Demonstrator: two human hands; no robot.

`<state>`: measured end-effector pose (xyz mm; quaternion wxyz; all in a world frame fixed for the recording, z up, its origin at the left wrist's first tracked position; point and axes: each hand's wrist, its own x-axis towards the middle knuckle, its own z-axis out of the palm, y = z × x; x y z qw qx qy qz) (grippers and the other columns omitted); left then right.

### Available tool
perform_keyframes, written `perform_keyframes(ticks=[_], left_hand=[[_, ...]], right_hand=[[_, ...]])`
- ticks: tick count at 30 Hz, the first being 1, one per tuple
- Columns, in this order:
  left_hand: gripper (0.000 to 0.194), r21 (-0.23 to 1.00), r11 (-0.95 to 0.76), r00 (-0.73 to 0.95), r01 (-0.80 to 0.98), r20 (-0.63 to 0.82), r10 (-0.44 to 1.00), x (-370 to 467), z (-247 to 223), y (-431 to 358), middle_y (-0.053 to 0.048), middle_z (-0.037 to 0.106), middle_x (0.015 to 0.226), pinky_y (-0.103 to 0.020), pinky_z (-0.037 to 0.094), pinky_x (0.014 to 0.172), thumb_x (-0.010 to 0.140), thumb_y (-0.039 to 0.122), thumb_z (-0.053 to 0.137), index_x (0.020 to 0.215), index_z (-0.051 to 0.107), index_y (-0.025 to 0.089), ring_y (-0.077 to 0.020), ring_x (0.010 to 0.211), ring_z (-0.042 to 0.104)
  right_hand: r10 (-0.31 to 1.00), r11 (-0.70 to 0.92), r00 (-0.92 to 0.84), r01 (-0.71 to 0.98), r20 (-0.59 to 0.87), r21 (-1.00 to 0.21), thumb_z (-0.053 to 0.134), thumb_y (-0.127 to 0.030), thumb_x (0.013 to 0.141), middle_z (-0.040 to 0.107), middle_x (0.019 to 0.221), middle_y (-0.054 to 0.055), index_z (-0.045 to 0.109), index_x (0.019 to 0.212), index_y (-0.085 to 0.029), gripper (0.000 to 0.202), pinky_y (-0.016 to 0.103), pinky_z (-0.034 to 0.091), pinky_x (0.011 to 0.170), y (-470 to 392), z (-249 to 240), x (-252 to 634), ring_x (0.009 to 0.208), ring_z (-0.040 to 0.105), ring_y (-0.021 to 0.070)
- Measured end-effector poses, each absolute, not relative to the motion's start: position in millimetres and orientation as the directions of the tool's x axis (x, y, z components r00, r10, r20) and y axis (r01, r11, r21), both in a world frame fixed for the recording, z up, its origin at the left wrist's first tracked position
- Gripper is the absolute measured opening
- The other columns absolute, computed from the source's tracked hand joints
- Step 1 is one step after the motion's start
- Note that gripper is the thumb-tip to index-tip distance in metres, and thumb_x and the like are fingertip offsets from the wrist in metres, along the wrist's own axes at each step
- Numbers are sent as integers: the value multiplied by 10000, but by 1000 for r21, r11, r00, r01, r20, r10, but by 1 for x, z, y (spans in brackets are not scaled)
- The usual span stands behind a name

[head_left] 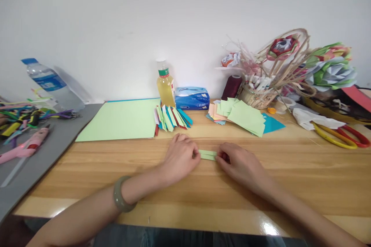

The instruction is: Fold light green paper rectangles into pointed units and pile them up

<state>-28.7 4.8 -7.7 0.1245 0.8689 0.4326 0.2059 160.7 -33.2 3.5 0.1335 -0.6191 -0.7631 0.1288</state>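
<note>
A narrow folded strip of light green paper [208,155] lies low over the wooden table [116,185], with a crease line running along its length. My left hand [182,156] pinches its left end between thumb and fingers. At the other end my right hand [239,164] is closed on the paper in the same way. The fingers cover both ends of the strip. Just beyond my left hand is a row of folded paper pieces [172,117] in green, blue, red and white. Past my right hand lies a stack of light green paper squares [246,115].
A large green sheet [121,121] lies at the back left. Behind stand a yellow drink bottle [165,85] and a blue tissue pack [192,98]. To the right are scissors [339,135] and a basket [257,96] with paper flowers. A pink glue gun [27,148] rests far left.
</note>
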Motion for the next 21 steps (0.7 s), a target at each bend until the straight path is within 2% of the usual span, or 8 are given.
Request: perform_keyframes(ticks=[6, 9, 11, 15, 18, 21], left_hand=[[140, 420, -588, 525, 691, 266, 808, -29, -11, 3, -10, 589, 687, -383, 422, 802, 722, 114, 576, 621, 514, 186, -209, 846, 498], [140, 442, -585, 535, 680, 246, 808, -31, -12, 3, -12, 577, 708, -377, 431, 791, 741, 114, 569, 644, 497, 185, -209, 860, 494], [121, 468, -586, 544, 662, 237, 805, -33, -13, 3, -12, 573, 737, -366, 439, 786, 756, 116, 565, 682, 498, 184, -204, 872, 496], [109, 532, -566, 523, 630, 249, 816, -36, -16, 4, -16, 576, 819, -354, 456, 780, 757, 95, 560, 793, 515, 187, -189, 868, 516], [139, 560, -554, 509, 616, 254, 822, -38, -17, 6, -19, 583, 846, -347, 467, 768, 758, 86, 559, 845, 524, 188, -185, 860, 529], [177, 475, -655, 580, 587, 318, 750, -41, -18, 8, -38, 600, 960, -352, 459, 816, 776, 93, 568, 928, 558, 182, -192, 938, 525]], right_hand=[[981, 191, -192, 918, 33, -347, 464, -187, 794, 602, 711, 25, 518, 686, -199, 122, 247, 322, 528, -34, 2, 159, 605, 528, 153], [979, 206, -195, 912, 65, -355, 463, -176, 805, 607, 751, 29, 532, 778, -193, 76, 255, 355, 542, -35, -2, 162, 634, 547, 162], [957, 288, -256, 895, 136, -341, 450, -158, 823, 612, 832, 46, 551, 886, -184, 122, 267, 393, 592, -36, -4, 164, 706, 566, 173], [848, 509, -466, 849, 252, -142, 437, -99, 845, 600, 959, 70, 583, 1054, -216, 281, 331, 412, 722, -40, -4, 164, 865, 550, 216], [796, 570, -544, 821, 267, -26, 498, -92, 835, 612, 991, 70, 602, 1069, -216, 284, 353, 404, 747, -43, -2, 162, 894, 535, 231], [776, 581, -562, 814, 286, 25, 523, -107, 842, 631, 992, 76, 616, 1046, -185, 237, 360, 408, 761, -45, 0, 160, 899, 534, 232]])
